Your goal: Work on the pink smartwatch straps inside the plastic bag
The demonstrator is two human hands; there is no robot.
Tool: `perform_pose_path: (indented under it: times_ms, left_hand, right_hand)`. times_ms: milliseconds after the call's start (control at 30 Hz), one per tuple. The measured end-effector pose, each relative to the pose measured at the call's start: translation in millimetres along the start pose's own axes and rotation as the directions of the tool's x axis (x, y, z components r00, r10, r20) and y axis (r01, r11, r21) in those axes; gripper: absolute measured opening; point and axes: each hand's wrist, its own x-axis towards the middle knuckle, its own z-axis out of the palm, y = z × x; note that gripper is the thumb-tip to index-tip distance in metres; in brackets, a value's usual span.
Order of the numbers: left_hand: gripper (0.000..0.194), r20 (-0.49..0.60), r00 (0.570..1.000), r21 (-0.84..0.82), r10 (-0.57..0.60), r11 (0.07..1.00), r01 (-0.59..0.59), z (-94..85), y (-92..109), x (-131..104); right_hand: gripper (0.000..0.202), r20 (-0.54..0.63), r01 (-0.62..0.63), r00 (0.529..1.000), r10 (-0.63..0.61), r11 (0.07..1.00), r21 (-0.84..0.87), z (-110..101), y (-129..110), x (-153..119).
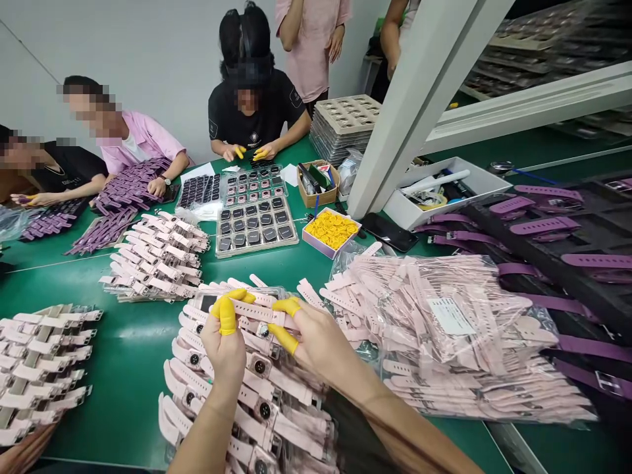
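A pink watch strap (257,311) with a row of holes is stretched between my two hands. My left hand (224,339), yellow finger cots on its fingertips, pinches the strap's left end. At the other end, my right hand (311,329), also in yellow finger cots, closes finger and thumb around it. Directly beneath lies a stacked tray of pink-strapped watches (259,365), several with round dark sensor backs facing up. Whether a watch case is joined to the held strap is hidden by my fingers.
Bagged pink straps (419,309) lie to the right, beside purple-strapped watches (548,227). Ahead stand a box of yellow finger cots (332,230), a tray of watch cases (257,227) and a black phone (390,232). A white post (395,125) rises from the bench. Co-workers sit across.
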Motion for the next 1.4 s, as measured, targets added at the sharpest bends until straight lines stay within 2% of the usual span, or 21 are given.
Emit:
perform_pose_path:
  times_ms: [133, 233, 467, 700, 933, 1100, 1233, 1400]
  left_hand:
    - [0.04, -0.109, 0.994, -0.156, -0.024, 0.988, 0.007, 4.1, 2, 8]
    - [0.041, -0.163, 0.983, -0.253, -0.086, 0.967, 0.043, 6.2, 6, 13]
    - [0.044, -0.113, 0.983, -0.314, -0.146, 0.944, 0.104, 7.7, 11, 15]
    - [0.047, -0.13, 0.979, -0.316, -0.16, 0.942, 0.112, 8.0, 17, 17]
    - [0.049, -0.104, 0.975, -0.322, -0.195, 0.934, 0.152, 9.2, 16, 16]
    - [0.047, -0.116, 0.98, -0.314, -0.159, 0.942, 0.115, 8.4, 15, 14]
    - [0.046, -0.083, 0.984, -0.312, -0.16, 0.942, 0.127, 9.9, 15, 14]
    - [0.045, -0.094, 0.983, -0.307, -0.158, 0.944, 0.122, 10.4, 13, 13]
  right_hand:
    - [0.016, 0.043, 0.02, 0.999, -0.02, 1.0, 0.017, -1, -3, 0]
    - [0.015, 0.048, 0.008, 0.999, -0.01, 1.0, 0.03, -1, -5, 0]
    - [0.014, 0.067, -0.01, 0.998, 0.007, 0.999, 0.047, -2, -8, 0]
    - [0.013, 0.085, -0.023, 0.996, 0.018, 0.998, 0.053, -4, -12, -1]
    - [0.012, 0.062, 0.017, 0.998, -0.019, 1.0, 0.018, -1, -8, -3]
    - [0.009, 0.071, 0.045, 0.996, -0.044, 0.999, -0.004, -2, -9, -3]
    - [0.013, 0.076, 0.029, 0.997, -0.028, 1.0, -0.012, -1, -10, -3]
    - [0.01, 0.053, 0.06, 0.997, -0.058, 0.998, -0.021, 1, -9, -1]
